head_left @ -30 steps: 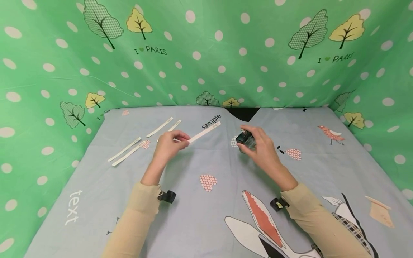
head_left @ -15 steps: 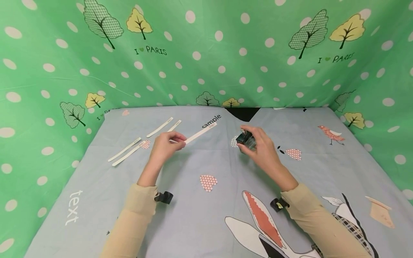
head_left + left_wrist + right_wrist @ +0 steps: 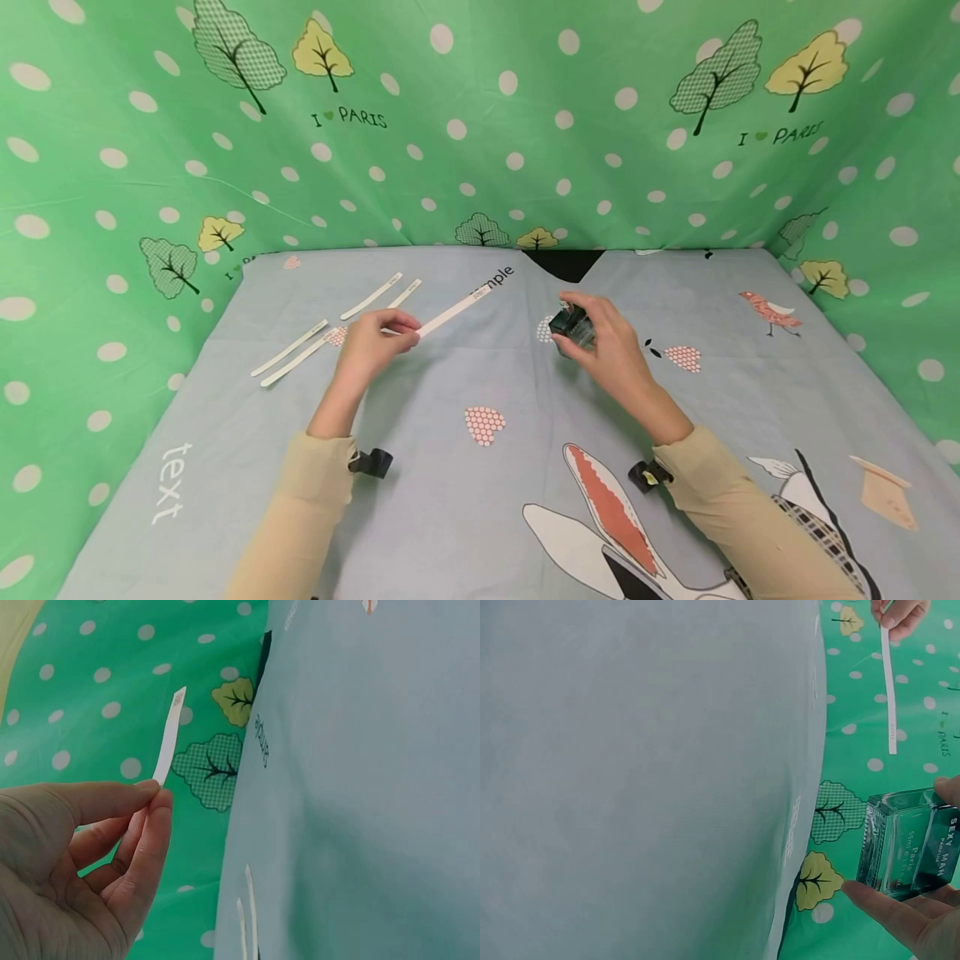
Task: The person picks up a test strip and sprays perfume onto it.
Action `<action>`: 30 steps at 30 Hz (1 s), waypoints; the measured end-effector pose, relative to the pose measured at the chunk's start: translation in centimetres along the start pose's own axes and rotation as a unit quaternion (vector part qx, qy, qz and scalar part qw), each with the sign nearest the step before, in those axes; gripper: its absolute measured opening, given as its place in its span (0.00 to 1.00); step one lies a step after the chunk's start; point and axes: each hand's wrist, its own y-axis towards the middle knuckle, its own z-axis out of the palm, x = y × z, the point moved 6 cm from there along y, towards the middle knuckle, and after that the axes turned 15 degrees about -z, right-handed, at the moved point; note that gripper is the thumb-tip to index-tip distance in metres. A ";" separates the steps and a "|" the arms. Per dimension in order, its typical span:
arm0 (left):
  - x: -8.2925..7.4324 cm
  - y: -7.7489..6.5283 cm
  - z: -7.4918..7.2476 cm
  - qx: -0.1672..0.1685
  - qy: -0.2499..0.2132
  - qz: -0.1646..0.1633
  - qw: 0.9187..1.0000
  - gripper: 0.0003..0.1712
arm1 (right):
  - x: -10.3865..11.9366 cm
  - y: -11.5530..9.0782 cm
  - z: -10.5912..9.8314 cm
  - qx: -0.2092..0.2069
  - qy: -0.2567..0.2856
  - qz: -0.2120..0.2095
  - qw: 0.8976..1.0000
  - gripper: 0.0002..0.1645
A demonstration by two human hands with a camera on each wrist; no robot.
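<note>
Your left hand [image 3: 373,340] pinches a strip [image 3: 454,312] by one end, its free end jutting toward the bottle [image 3: 572,332] gripped in your right hand [image 3: 617,343]. The strip might twist or slip, pinched so near its end; the bottle could slide if your right hand loosens.

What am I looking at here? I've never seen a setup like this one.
There is no machine: a person works with two bare hands. The head view comes from a camera worn on the head, looking forward and down; the other two come from cameras worn on the wrists.

On the printed blue-grey cloth, four loose white strips lie toward the left. The left hand pinches another white strip between its fingers. The right hand holds a dark green glass perfume bottle.
</note>
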 end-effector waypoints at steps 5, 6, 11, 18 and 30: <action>0.4 0.0 -0.4 -0.005 0.004 -0.001 1.000 0.10 | 0.1 0.1 0.0 -0.003 -0.002 -0.002 1.000 0.35; 0.6 0.0 -0.5 -0.006 0.004 -0.002 1.000 0.11 | 0.1 0.1 0.0 -0.003 -0.002 -0.002 1.000 0.35; 1.2 0.1 -1.0 -0.005 -0.002 -0.008 1.000 0.11 | 0.1 0.1 0.1 -0.004 -0.005 0.000 1.000 0.35; 1.9 0.0 -1.9 -0.016 0.003 -0.009 1.000 0.11 | 0.0 0.1 0.1 -0.001 -0.004 0.003 1.000 0.35; 3.8 -0.3 -3.3 -0.035 0.016 -0.018 0.999 0.11 | -0.1 -0.1 0.0 -0.002 -0.006 -0.001 1.000 0.35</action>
